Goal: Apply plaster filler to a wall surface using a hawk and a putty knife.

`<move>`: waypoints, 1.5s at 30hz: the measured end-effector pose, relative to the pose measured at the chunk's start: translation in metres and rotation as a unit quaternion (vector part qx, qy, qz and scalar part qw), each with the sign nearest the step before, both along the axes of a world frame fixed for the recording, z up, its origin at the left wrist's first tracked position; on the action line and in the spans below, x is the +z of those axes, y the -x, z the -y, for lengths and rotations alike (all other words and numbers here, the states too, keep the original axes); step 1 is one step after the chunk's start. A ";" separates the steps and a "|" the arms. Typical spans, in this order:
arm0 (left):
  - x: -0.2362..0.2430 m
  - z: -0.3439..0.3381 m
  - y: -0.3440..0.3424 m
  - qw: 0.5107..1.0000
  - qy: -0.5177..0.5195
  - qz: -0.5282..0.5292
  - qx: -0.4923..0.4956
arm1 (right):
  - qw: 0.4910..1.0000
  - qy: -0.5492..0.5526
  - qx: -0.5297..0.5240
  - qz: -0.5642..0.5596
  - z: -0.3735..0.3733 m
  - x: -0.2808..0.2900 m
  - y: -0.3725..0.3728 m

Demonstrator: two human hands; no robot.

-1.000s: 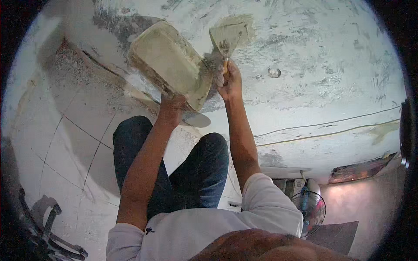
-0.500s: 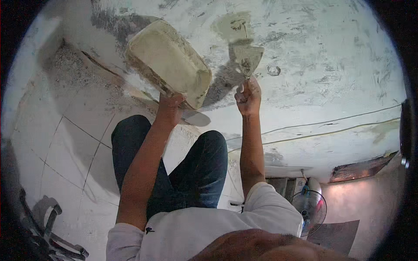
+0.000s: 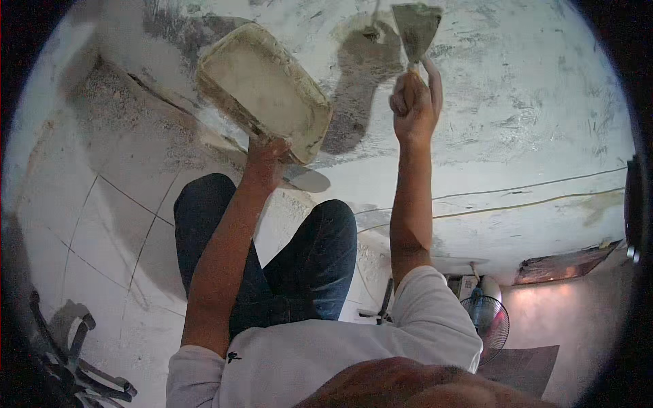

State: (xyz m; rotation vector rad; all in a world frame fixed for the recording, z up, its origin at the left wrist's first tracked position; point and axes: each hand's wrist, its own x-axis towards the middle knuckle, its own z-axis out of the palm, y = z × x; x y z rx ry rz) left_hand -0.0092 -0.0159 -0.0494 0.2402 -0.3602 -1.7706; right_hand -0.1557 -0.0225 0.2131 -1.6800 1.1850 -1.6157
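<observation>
My left hand grips the lower edge of a rectangular, plaster-coated tray holding smooth, pale grey-beige material, in front of the white, mottled wall. My right hand is closed on the wooden handle of a wide putty knife, index finger extended along it and blade pointing up. The blade is near the wall; whether it touches cannot be told. A shadow of hand and knife falls on the wall left of the blade, over a darker rough patch.
White floor tiles with grit along the wall's base lie left of my bent knees. A black wheeled chair base is at the lower left, a standing fan at the lower right. Two cables run along the wall.
My right hand and the putty knife have moved rightward, first dipping, then rising higher, uncovering the rough patch. My left hand and the tray have shifted only slightly.
</observation>
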 end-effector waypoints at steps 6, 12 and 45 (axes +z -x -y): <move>0.011 0.002 -0.007 0.995 -0.025 -0.065 -0.073 | 0.699 0.243 -0.243 -0.627 -0.015 -0.020 0.023; 0.005 0.004 -0.006 0.994 -0.070 -0.039 -0.070 | 0.589 0.198 -0.296 -0.725 0.010 -0.036 0.046; 0.010 0.001 0.001 0.996 0.081 -0.008 0.033 | 0.901 -0.174 0.177 0.357 0.028 -0.089 0.027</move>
